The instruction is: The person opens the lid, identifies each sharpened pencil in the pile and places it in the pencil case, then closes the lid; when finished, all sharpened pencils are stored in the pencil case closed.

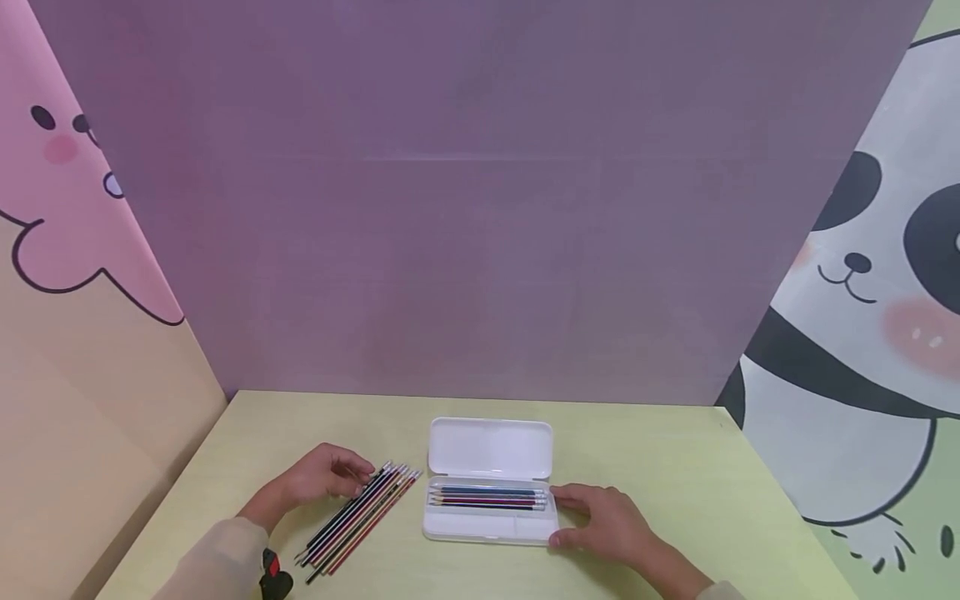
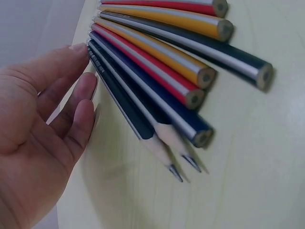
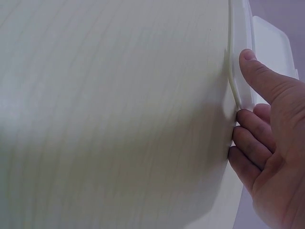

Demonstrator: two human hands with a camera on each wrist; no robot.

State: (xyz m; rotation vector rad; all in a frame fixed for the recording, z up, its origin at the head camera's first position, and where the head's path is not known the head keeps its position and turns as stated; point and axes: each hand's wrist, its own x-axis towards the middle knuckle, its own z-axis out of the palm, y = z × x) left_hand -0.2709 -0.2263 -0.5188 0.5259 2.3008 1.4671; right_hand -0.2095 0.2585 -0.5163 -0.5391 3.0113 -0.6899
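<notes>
With right hand (image 1: 606,523), pinched case (image 1: 468,525), likely steadying it; with left hand (image 1: 322,475), fingers loosely parted, touched pencils (image 1: 358,521) toward table's left edge (image 1: 213,458).

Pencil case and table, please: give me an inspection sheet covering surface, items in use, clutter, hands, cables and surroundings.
Surface: pale table with faint wood grain.
Items in use: white pencil case open, lid folded back, several pencils inside; loose pencils fanned out left of it.
Clutter: small black-and-red object by the left sleeve, identity unclear.
Hands: left hand at the loose pencils' far ends; right hand holds the case's right end.
Cables: nothing seen.
Surroundings: purple-grey panel behind; cartoon panda on the right wall.
</notes>
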